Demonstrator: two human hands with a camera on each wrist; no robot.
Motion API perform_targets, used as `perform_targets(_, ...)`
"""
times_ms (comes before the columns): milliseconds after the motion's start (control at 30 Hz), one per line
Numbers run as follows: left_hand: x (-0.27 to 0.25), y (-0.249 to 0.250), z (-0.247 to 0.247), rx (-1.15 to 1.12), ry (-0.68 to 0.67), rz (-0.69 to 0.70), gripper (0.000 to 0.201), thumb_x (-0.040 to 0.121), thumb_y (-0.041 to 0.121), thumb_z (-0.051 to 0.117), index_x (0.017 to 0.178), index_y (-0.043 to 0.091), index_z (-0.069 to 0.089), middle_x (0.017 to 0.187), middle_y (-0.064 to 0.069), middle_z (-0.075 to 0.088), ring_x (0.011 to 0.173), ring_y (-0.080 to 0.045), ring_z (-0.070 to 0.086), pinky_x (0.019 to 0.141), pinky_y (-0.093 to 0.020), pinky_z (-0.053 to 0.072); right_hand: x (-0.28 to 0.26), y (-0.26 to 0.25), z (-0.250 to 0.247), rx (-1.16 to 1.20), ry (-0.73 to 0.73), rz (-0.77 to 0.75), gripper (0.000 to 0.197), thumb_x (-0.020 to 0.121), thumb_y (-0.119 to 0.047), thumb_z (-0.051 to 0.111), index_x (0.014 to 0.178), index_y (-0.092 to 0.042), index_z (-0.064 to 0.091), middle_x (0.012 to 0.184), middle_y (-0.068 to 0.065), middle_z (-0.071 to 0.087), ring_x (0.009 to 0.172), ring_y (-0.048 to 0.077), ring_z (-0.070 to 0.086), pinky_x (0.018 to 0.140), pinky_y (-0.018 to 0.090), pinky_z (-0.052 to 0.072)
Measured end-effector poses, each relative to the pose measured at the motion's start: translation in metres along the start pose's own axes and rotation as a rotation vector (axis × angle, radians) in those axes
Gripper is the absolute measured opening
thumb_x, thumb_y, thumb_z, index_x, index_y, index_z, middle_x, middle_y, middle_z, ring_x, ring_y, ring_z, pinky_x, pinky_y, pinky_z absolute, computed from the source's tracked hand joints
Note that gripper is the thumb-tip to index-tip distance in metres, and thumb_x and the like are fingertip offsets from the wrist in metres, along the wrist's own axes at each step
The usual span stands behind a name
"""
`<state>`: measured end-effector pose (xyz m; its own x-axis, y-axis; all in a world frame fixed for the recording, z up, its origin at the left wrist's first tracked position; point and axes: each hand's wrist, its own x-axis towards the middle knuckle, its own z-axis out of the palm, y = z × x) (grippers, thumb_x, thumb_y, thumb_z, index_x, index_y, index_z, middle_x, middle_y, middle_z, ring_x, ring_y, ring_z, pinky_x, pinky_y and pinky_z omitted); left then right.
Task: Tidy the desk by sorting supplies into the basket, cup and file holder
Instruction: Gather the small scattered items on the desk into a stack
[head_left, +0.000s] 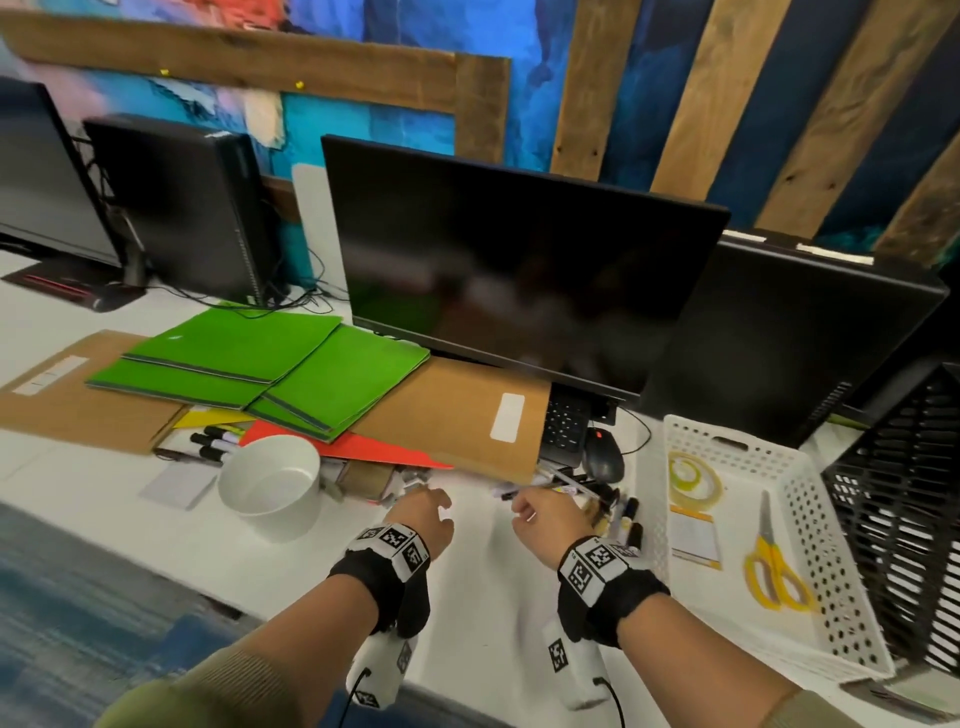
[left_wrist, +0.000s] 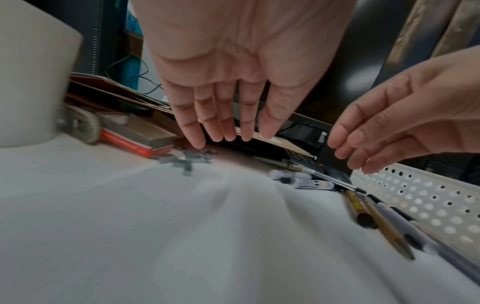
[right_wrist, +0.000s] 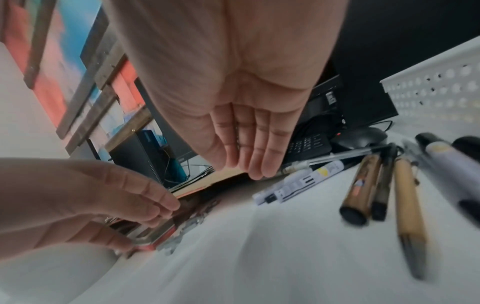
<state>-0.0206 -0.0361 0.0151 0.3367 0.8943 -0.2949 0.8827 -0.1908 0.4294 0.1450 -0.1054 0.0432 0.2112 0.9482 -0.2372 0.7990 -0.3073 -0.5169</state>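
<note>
Head view: left hand (head_left: 422, 514) and right hand (head_left: 545, 512) over white desk (head_left: 483, 582), between cup (head_left: 270, 480) and basket (head_left: 810, 525) holding scissors (head_left: 774, 571); file holder (head_left: 904, 499) far right | Left wrist: fingers (left_wrist: 221, 123) straight, empty, above staples (left_wrist: 185, 159) | Right wrist: fingers (right_wrist: 249, 148) extended, empty, beside pens (right_wrist: 363, 181).

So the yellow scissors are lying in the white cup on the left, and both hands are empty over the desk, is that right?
Not quite. The yellow scissors lie in the white perforated basket on the right, as the head view shows. The white cup on the left looks empty. The rest holds: the left hand and the right hand are open and hold nothing.
</note>
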Motion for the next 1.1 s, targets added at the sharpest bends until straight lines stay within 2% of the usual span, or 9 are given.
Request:
perform_targets(67, 0.000, -0.017, -0.006, 0.003, -0.008, -0.019, 0.038, 0.093, 0.024, 0.050, 0.130, 0.021, 0.050, 0.145, -0.001, 0.041, 0.130, -0.017, 0.045, 0.106, -0.026, 0.035, 0.002, -0.011, 0.012, -0.018, -0.039, 0.011, 0.024, 0.089, -0.016, 0.050, 0.111, -0.012, 0.060, 0.110, 0.004, 0.063, 0.107, 0.022, 0.058, 0.091, 0.027, 0.044)
perform_targets(233, 0.001, -0.056, -0.017, 0.033, -0.014, -0.003, 0.041, 0.092, 0.023, 0.051, 0.133, 0.021, 0.048, 0.142, -0.002, 0.043, 0.130, -0.020, 0.043, 0.109, -0.026, 0.033, 0.010, -0.035, 0.046, -0.031, -0.138, 0.010, 0.027, 0.089, -0.018, 0.052, 0.115, -0.011, 0.056, 0.121, 0.007, 0.060, 0.110, 0.024, 0.056, 0.090, 0.026, 0.042)
perform_targets(400, 0.005, -0.082, -0.024, 0.107, -0.065, 0.027, 0.050, 0.092, 0.022, 0.048, 0.140, 0.017, 0.037, 0.146, -0.003, 0.036, 0.132, -0.023, 0.039, 0.110, -0.030, 0.033, 0.016, -0.053, 0.073, -0.019, -0.196, 0.054, 0.037, 0.091, -0.019, 0.052, 0.128, -0.013, 0.049, 0.132, 0.009, 0.053, 0.122, 0.022, 0.051, 0.098, 0.026, 0.041)
perform_targets(567, 0.015, -0.098, -0.027, 0.132, -0.111, 0.041, 0.060, 0.092, 0.013, 0.044, 0.147, 0.009, 0.019, 0.157, -0.007, 0.016, 0.141, -0.025, 0.027, 0.116, -0.031, 0.025, 0.021, -0.068, 0.095, -0.042, -0.200, 0.056, 0.054, 0.093, -0.017, 0.049, 0.144, -0.014, 0.030, 0.148, 0.004, 0.035, 0.137, 0.018, 0.034, 0.111, 0.024, 0.027)
perform_targets(633, 0.019, -0.102, -0.026, 0.132, -0.125, 0.049, 0.061, 0.092, 0.008, 0.042, 0.147, 0.008, 0.016, 0.157, -0.008, 0.013, 0.142, -0.025, 0.026, 0.116, -0.030, 0.024, 0.022, -0.073, 0.103, -0.065, -0.194, 0.061, 0.061, 0.093, -0.017, 0.049, 0.147, -0.015, 0.021, 0.152, 0.003, 0.028, 0.140, 0.019, 0.026, 0.114, 0.025, 0.022)
perform_targets(900, 0.025, -0.107, -0.020, 0.118, -0.187, 0.115, 0.054, 0.090, 0.006, 0.043, 0.142, 0.011, 0.027, 0.145, -0.007, 0.026, 0.133, -0.024, 0.038, 0.112, -0.033, 0.032, 0.024, -0.080, 0.112, -0.131, -0.177, 0.074, 0.064, 0.093, -0.018, 0.049, 0.148, -0.019, 0.016, 0.154, 0.004, 0.021, 0.140, 0.025, 0.024, 0.115, 0.030, 0.023)
perform_targets(1100, 0.017, -0.104, -0.012, 0.124, -0.208, 0.174, 0.046, 0.094, 0.012, 0.042, 0.139, 0.012, 0.033, 0.144, -0.007, 0.028, 0.129, -0.025, 0.042, 0.106, -0.032, 0.037, 0.037, -0.081, 0.107, -0.147, -0.170, 0.072, 0.062, 0.090, -0.017, 0.049, 0.146, -0.022, 0.022, 0.152, 0.001, 0.025, 0.133, 0.029, 0.034, 0.109, 0.039, 0.034)
